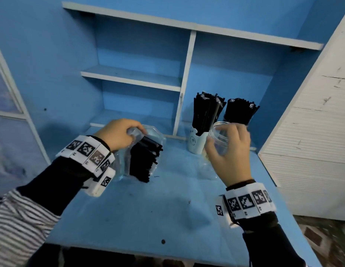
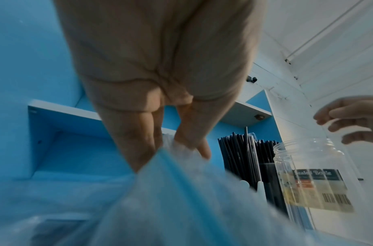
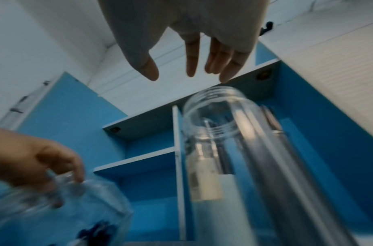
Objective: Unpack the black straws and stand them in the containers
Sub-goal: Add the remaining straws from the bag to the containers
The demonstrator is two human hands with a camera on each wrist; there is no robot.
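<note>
Two filled containers [image 1: 196, 140], one clear jar [image 1: 219, 137]; left hand [image 1: 117, 134] grips bag [image 1: 148, 151], right hand [image 1: 230, 151] seemingly spread.

We cannot read the clear jar [image 2: 311, 173] label's small print. Plastic bag [image 2: 181, 208] blurred, cut off by the left-wrist frame. Third straw container hidden behind the right hand [image 1: 228, 151].

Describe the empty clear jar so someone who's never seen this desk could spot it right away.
On the blue desk, look right of the white shelf divider, where two holders of black straws stand. Just in front, by the right hand, is the clear jar: transparent, lidless, the only container without straws.
</note>
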